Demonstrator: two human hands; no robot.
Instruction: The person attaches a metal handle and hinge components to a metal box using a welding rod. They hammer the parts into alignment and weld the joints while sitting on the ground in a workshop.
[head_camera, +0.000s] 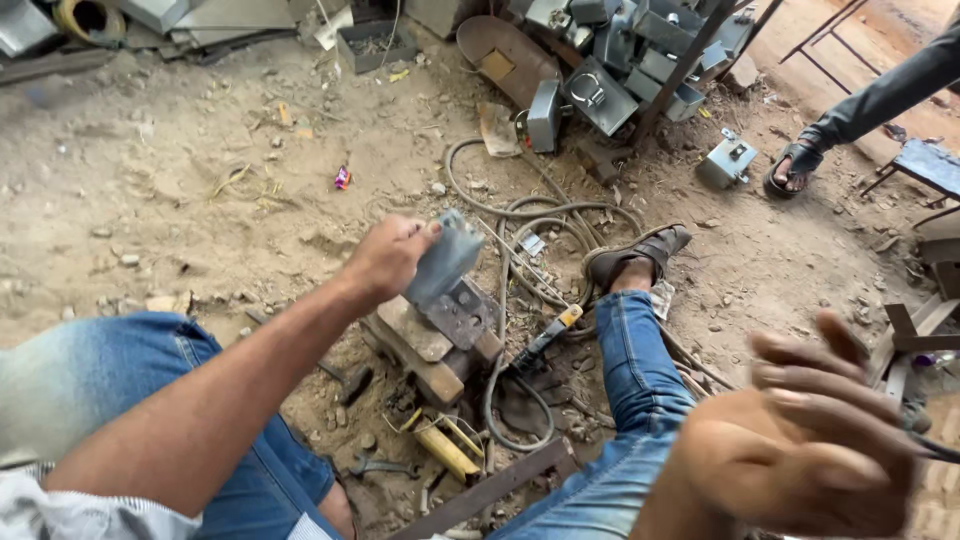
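— What is the grey box (443, 262) made of?

— Sheet metal, matt and dull, like the heap of boxes (620, 60) further off.

— And the block (432, 340) under it?

— Rusty steel, rough and brown.

— The ground (180, 170)?

— Dry, dusty earth with small stones.

— The hoses (540, 225)?

— Matt rubber, dirt-coated.

— The trousers (630, 380)?

— Faded blue denim cloth. The sandal (640, 250) looks like worn brown leather.

One small crumpled wrapper (343, 178), pink and blue, lying on the bare dirt well up and left of centre. A whitish scrap (532, 244), perhaps a label, among the coiled hoses; too small to tell. No signs or screens.
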